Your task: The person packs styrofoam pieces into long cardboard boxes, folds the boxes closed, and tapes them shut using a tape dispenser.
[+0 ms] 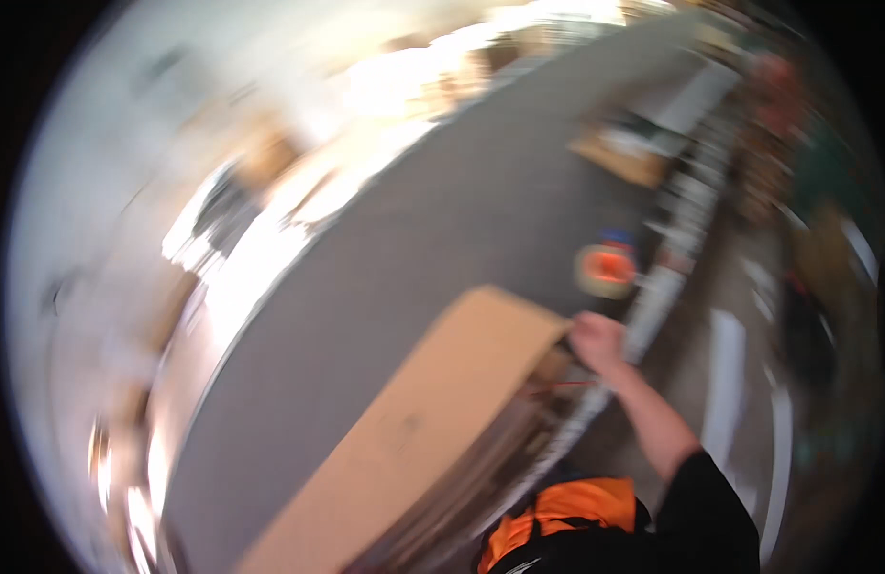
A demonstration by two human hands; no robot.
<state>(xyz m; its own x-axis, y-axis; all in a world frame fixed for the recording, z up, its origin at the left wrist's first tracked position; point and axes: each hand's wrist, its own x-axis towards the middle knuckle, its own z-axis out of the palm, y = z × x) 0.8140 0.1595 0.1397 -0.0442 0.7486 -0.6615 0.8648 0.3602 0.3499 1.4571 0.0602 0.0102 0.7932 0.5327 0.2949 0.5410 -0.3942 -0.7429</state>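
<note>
A long brown cardboard piece (414, 402) runs from the lower left up toward the middle of the grey conveyor-like surface. At its far right corner is my right hand (597, 342), its fingers curled closed against the cardboard edge; motion blur softens them. Just beyond this hand sits a roll of tape (607, 271) with an orange-red centre and a pale rim, a bit of blue behind it. My left hand does not show.
A pale metal rail (658, 306) borders the long grey surface (442, 220) on the right. Farther up lies an open carton (619, 158) with pale and dark contents. Blurred bright stacks (414, 81) stand along the far left side. Pale strips (725, 383) lie on the floor at right.
</note>
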